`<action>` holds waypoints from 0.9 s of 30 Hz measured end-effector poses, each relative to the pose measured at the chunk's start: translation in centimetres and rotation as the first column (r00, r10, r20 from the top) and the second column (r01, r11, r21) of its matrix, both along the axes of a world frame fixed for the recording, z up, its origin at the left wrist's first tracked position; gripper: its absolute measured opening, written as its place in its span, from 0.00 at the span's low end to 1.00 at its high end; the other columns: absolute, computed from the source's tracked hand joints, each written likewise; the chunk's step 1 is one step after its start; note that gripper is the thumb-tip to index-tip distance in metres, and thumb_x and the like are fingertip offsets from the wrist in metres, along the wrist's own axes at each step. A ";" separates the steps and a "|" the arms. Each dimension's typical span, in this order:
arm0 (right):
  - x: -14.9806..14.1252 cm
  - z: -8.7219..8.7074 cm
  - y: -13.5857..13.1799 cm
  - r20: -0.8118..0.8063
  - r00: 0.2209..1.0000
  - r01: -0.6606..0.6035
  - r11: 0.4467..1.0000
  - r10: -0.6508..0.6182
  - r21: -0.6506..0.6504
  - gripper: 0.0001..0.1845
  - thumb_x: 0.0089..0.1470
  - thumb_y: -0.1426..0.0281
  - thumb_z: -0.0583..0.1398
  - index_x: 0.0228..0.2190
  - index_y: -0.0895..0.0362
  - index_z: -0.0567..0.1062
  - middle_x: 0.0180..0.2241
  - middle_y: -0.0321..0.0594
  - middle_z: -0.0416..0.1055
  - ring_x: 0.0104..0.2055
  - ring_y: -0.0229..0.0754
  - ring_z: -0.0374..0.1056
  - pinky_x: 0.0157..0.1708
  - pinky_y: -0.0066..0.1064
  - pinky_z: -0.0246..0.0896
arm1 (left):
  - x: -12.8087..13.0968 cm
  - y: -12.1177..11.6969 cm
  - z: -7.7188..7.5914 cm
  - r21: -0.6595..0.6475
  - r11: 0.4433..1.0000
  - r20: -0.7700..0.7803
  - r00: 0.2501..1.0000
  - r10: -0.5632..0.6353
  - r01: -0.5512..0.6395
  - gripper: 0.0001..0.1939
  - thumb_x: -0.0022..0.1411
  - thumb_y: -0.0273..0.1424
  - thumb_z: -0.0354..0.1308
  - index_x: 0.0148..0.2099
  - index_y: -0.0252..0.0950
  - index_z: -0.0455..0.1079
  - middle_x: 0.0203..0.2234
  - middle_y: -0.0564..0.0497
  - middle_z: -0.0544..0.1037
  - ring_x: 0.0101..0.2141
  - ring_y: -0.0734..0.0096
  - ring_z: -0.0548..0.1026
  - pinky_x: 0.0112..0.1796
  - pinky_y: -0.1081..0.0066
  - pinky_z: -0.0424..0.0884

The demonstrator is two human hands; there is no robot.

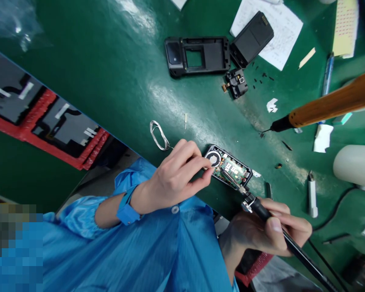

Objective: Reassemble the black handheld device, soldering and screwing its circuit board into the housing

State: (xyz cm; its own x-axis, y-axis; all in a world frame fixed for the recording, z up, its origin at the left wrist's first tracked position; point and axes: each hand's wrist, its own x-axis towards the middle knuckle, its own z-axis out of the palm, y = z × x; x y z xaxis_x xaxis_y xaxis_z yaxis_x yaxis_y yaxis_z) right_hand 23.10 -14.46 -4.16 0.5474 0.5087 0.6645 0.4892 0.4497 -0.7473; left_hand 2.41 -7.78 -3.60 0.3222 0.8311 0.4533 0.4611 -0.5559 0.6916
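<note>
My left hand (182, 172) is closed, its fingertips pinching the rim of a small round speaker (213, 159). The speaker lies at the left end of an opened handheld device (250, 170), whose green circuit board (235, 168) is exposed. A loose end from a coil of solder wire (158, 136) runs toward the back of this hand; whether the fingers grip it too is hidden. My right hand (273, 229) is wrapped round a black soldering iron (263, 209). Its metal tip points at the board close to the speaker; contact is too small to tell.
An orange-brown electric screwdriver (325, 103) hangs in from the right. Farther back lie a black phone housing (213, 54), a battery pack (254, 38), and a camera module (237, 83). A utility knife (312, 196) rests at right. Red padded trays (45, 109) stand at left.
</note>
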 end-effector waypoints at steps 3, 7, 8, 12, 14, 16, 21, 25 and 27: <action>0.0 0.0 0.0 0.009 1.000 0.019 1.000 -0.019 0.011 0.01 0.48 0.74 0.62 0.26 0.58 0.73 0.23 0.27 0.57 0.19 0.36 0.66 0.17 0.23 0.58 | 0.0 0.0 0.0 0.001 1.000 -0.003 1.000 0.001 -0.001 0.06 0.73 0.21 0.62 0.44 0.37 0.72 0.31 0.53 0.71 0.33 0.69 0.71 0.35 0.67 0.74; 0.0 -0.1 -0.1 0.008 0.999 0.051 0.999 -0.051 0.010 0.01 0.46 0.74 0.60 0.26 0.59 0.74 0.22 0.27 0.58 0.20 0.37 0.67 0.17 0.23 0.57 | 0.0 0.1 0.0 0.006 1.000 -0.003 1.000 0.001 -0.001 0.07 0.73 0.20 0.63 0.44 0.37 0.71 0.31 0.53 0.72 0.33 0.69 0.71 0.35 0.66 0.74; 0.1 -0.2 -0.1 0.004 0.999 0.054 0.998 -0.054 0.008 0.02 0.46 0.74 0.61 0.26 0.59 0.74 0.22 0.27 0.58 0.20 0.37 0.67 0.17 0.23 0.57 | 0.0 0.1 0.0 0.008 1.000 -0.004 1.000 0.001 -0.001 0.07 0.73 0.20 0.63 0.44 0.37 0.71 0.31 0.53 0.72 0.33 0.69 0.71 0.35 0.66 0.74; 0.1 -0.2 0.0 0.013 0.999 0.031 0.999 -0.032 0.016 0.01 0.46 0.75 0.61 0.26 0.59 0.73 0.23 0.27 0.58 0.19 0.36 0.66 0.16 0.23 0.55 | 0.0 0.1 0.0 0.013 1.000 -0.007 1.000 -0.002 0.002 0.07 0.73 0.20 0.62 0.44 0.36 0.72 0.31 0.53 0.72 0.33 0.69 0.71 0.34 0.66 0.74; 0.0 0.0 0.1 0.013 1.000 0.018 1.000 -0.018 0.007 0.01 0.46 0.75 0.60 0.26 0.59 0.72 0.22 0.27 0.58 0.18 0.35 0.65 0.17 0.22 0.56 | 0.0 0.1 0.1 0.008 1.000 -0.006 1.000 0.002 -0.002 0.07 0.73 0.20 0.62 0.44 0.37 0.72 0.31 0.53 0.72 0.33 0.69 0.71 0.34 0.66 0.74; -0.1 0.1 0.2 0.013 1.000 0.003 1.000 -0.003 -0.004 0.02 0.46 0.76 0.61 0.26 0.58 0.72 0.22 0.26 0.56 0.18 0.34 0.64 0.17 0.21 0.55 | 0.0 0.1 0.1 0.005 1.000 -0.002 1.000 0.006 -0.006 0.07 0.73 0.21 0.62 0.44 0.38 0.72 0.30 0.53 0.72 0.33 0.69 0.72 0.34 0.66 0.74; 0.2 0.1 -0.1 0.031 0.999 0.017 1.000 -0.017 -0.003 0.06 0.48 0.73 0.63 0.25 0.57 0.70 0.24 0.27 0.56 0.19 0.34 0.63 0.16 0.22 0.55 | 0.0 0.1 0.0 0.007 1.000 0.013 1.000 0.012 -0.012 0.07 0.73 0.21 0.62 0.44 0.38 0.72 0.30 0.54 0.72 0.32 0.69 0.72 0.34 0.66 0.74; 1.5 -0.9 -0.4 0.062 0.995 0.073 0.994 -0.079 0.084 0.16 0.51 0.68 0.65 0.23 0.55 0.63 0.29 0.29 0.57 0.21 0.33 0.62 0.16 0.22 0.53 | 0.1 0.0 -0.1 0.012 1.000 0.009 1.000 -0.006 0.005 0.06 0.74 0.21 0.62 0.43 0.37 0.72 0.31 0.52 0.72 0.33 0.68 0.72 0.34 0.66 0.74; 1.9 -1.2 -0.5 0.090 0.991 0.086 0.986 -0.100 0.142 0.21 0.51 0.67 0.66 0.22 0.55 0.58 0.29 0.30 0.56 0.21 0.32 0.60 0.17 0.21 0.49 | 0.1 0.0 -0.1 0.013 1.000 0.002 1.000 -0.018 0.018 0.06 0.74 0.21 0.62 0.43 0.36 0.72 0.31 0.51 0.73 0.33 0.68 0.71 0.34 0.66 0.74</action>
State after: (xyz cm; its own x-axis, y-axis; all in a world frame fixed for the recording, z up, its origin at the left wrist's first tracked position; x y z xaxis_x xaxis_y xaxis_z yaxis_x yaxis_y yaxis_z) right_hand 25.02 -14.93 -5.40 0.5182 0.3587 0.7764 0.6002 0.4942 -0.6289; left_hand 2.50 -7.78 -3.67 0.3359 0.8193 0.4648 0.4501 -0.5731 0.6849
